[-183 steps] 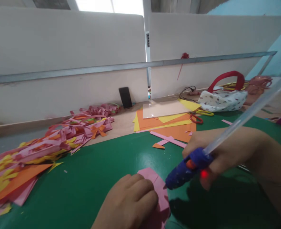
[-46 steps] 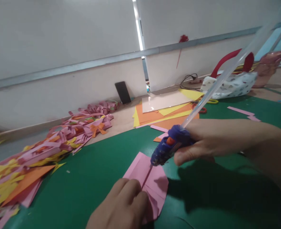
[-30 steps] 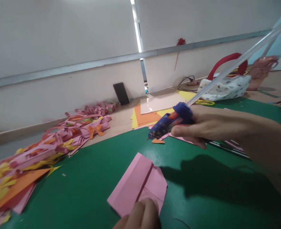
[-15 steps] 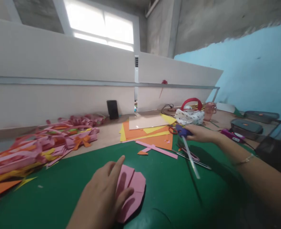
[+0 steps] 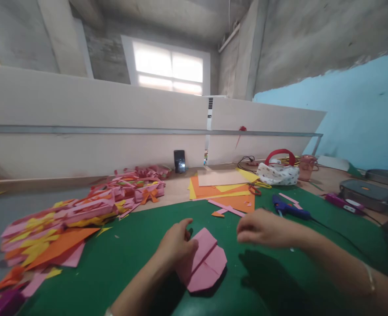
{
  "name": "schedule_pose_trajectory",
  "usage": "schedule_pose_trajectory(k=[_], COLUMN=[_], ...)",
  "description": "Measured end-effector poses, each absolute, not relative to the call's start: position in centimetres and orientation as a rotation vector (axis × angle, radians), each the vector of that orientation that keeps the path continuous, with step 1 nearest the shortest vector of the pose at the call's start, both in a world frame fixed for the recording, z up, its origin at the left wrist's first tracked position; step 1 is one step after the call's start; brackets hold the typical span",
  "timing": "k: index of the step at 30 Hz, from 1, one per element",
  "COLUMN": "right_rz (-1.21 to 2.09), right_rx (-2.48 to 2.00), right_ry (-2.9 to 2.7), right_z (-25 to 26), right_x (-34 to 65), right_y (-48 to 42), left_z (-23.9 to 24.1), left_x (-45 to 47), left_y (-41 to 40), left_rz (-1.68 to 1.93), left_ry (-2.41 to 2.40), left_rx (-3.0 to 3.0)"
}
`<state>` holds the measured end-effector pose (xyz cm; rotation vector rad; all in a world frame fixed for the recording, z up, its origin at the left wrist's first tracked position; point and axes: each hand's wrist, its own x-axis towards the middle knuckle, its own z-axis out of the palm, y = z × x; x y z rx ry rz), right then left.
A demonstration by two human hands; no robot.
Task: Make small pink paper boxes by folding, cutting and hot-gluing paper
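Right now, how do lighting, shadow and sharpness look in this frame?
Head view: the window is blown out to white; the phone shows a bright reflection; the right hand throws a dark shadow on the green mat; creases in the pink folded paper stay readable; the purple object, cut off at lower left, looks soft.

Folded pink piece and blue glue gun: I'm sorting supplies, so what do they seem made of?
Folded pink piece: probably matte paper or thin card, going by its crisp creases and dull faces.
Blue glue gun: likely plastic, from its rigid, moulded-looking body; the blur leaves its finish open.
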<state>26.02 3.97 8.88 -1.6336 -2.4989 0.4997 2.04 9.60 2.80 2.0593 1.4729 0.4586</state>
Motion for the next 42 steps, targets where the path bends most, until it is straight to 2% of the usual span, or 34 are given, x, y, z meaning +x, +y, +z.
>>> schedule_pose_trajectory(k=[6,8,13,19,23,30,36,42], right_rz=[0.855,0.857,0.587,0.641,0.684,0.990,1.000,1.033], right_rx=[-1.750,-1.712,-1.567,-1.217,-1.125,-1.065,-1.007,-0.889], right_ry=[-2.043,-1.905,-1.914,-2.104,-1.948,-1.818,-1.777,-1.759], right_z=[3.9,2.9,5.4,9.2,7.3,4.1,3.4,3.1], right_x=[20.5,19.8,19.4,19.8,19.9,21.2,20.5,19.5], right_y=[3.1,4.1,7.7,10.5,11.4,12.4,12.4,11.9], left_z=[2.2,2.3,3.1,3.4,2.6,2.7,3.8,3.7], left_x=[1.8,1.9,1.6,0.9,0.9,1.3,2.2,2.1], left_y=[9.8,9.8,10.2,11.1,11.3,11.4,10.2,9.8], left_rz=[0.520,0.550,0.751,0.806,0.835,0.971,0.906,0.991], left_ry=[1.476,1.477,1.486,1.225,1.129,1.082,1.143,1.076], left_rx=[2.112,2.085,1.918,1.576,1.377,1.049,0.931,0.901])
